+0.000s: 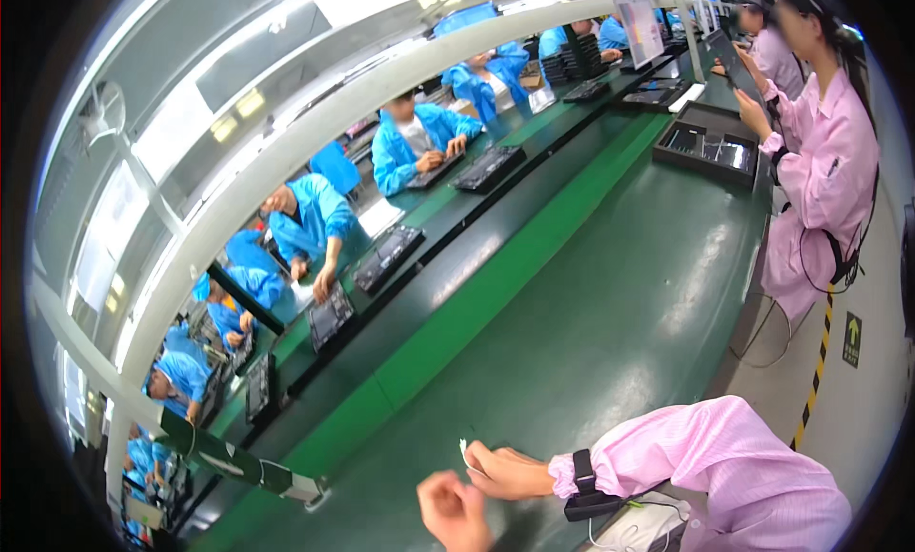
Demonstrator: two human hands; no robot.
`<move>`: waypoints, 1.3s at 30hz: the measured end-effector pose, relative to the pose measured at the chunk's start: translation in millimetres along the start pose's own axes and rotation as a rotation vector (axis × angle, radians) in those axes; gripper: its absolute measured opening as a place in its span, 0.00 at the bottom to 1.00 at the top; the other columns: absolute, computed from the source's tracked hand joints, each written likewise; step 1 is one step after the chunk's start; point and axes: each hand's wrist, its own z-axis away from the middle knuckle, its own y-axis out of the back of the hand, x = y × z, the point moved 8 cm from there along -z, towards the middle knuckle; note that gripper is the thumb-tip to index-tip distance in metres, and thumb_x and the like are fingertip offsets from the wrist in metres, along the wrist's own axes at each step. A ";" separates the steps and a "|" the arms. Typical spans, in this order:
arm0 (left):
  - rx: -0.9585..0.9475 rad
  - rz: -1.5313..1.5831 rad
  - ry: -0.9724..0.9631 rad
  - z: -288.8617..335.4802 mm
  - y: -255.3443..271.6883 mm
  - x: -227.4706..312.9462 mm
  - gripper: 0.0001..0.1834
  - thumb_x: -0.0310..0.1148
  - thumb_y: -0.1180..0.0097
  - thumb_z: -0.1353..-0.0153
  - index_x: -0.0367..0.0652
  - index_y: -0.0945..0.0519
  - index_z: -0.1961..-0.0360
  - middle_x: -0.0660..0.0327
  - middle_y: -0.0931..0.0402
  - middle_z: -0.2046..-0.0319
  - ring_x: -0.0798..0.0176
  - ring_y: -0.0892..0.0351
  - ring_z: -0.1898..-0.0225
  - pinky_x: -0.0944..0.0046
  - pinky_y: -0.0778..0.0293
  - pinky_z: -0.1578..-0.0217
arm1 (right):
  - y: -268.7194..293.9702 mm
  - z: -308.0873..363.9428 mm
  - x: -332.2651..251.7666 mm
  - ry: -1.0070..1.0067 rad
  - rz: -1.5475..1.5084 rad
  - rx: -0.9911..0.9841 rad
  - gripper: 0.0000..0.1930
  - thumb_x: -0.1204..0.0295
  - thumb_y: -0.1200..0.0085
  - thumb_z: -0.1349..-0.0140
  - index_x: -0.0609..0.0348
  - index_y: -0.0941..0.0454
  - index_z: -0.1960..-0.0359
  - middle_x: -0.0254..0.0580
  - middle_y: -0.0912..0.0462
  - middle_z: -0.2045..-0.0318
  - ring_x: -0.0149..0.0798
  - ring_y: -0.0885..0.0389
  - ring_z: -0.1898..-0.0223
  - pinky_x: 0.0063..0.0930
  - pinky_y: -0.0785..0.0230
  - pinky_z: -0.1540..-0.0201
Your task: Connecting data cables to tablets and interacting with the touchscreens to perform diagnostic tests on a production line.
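Low in the head view, my right hand [510,471] reaches in from the right, its fingers pinched together. A thin white strip [464,451], curved and too small to identify, sticks out past its fingertips. A pink sleeve covers that arm, and a black strap with a dark box [586,495] goes round the wrist. Just left of it and nearer the lower edge is my left hand [453,512], with its fingers curled in. It looks slightly smeared, and anything inside it is hidden. Both hands are over the green table [572,314].
A dark tray [705,152] with flat panels stands at the table's far right, beside a person in pink [815,161] holding a flat panel. Across the line, several people in blue handle dark units [386,256]. A dark post [238,464] meets the table at the left.
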 end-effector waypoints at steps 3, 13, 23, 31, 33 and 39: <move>-0.031 0.041 0.002 -8.7 -27.0 36.5 0.19 0.48 0.51 0.41 0.42 0.28 0.78 0.60 0.31 0.78 0.58 0.33 0.78 0.58 0.37 0.76 | -1.5 -1.6 12.0 -0.083 -0.018 -0.083 0.09 0.71 0.59 0.39 0.59 0.43 0.62 0.54 0.28 0.84 0.62 0.28 0.78 0.49 0.37 0.72; -0.488 0.509 -0.071 -20.6 -82.4 95.2 0.20 0.48 0.51 0.41 0.43 0.30 0.81 0.60 0.33 0.80 0.57 0.34 0.79 0.58 0.39 0.77 | -16.8 -3.0 -1.6 0.103 0.074 -0.139 0.06 0.74 0.58 0.41 0.63 0.39 0.66 0.51 0.28 0.83 0.55 0.30 0.81 0.44 0.38 0.75; -0.734 0.873 -0.052 -16.3 -63.5 110.8 0.22 0.48 0.51 0.42 0.43 0.31 0.83 0.60 0.35 0.83 0.57 0.36 0.81 0.57 0.41 0.78 | -16.3 -3.0 -2.6 0.050 0.104 -0.166 0.06 0.73 0.57 0.41 0.61 0.40 0.68 0.48 0.29 0.84 0.53 0.30 0.82 0.43 0.38 0.75; -0.934 1.161 -0.102 -3.0 -41.2 135.1 0.23 0.48 0.51 0.42 0.43 0.33 0.86 0.60 0.36 0.84 0.56 0.37 0.82 0.57 0.43 0.79 | -20.8 -2.4 -4.1 -0.031 0.088 -0.178 0.07 0.73 0.56 0.41 0.61 0.40 0.69 0.47 0.30 0.84 0.53 0.30 0.82 0.43 0.38 0.76; -0.999 1.235 -0.118 0.7 -37.8 141.6 0.23 0.49 0.51 0.42 0.43 0.33 0.86 0.60 0.37 0.85 0.56 0.37 0.82 0.57 0.43 0.80 | -21.9 -1.9 -1.6 0.011 0.096 -0.157 0.09 0.70 0.55 0.37 0.59 0.40 0.70 0.42 0.32 0.85 0.44 0.33 0.85 0.37 0.39 0.78; -1.220 1.476 -0.155 12.7 -29.4 159.2 0.25 0.49 0.50 0.42 0.43 0.34 0.88 0.59 0.38 0.86 0.55 0.38 0.83 0.57 0.44 0.80 | -19.8 -3.9 -0.6 -0.058 0.085 -0.200 0.06 0.73 0.56 0.41 0.60 0.40 0.69 0.47 0.30 0.84 0.53 0.30 0.81 0.44 0.39 0.75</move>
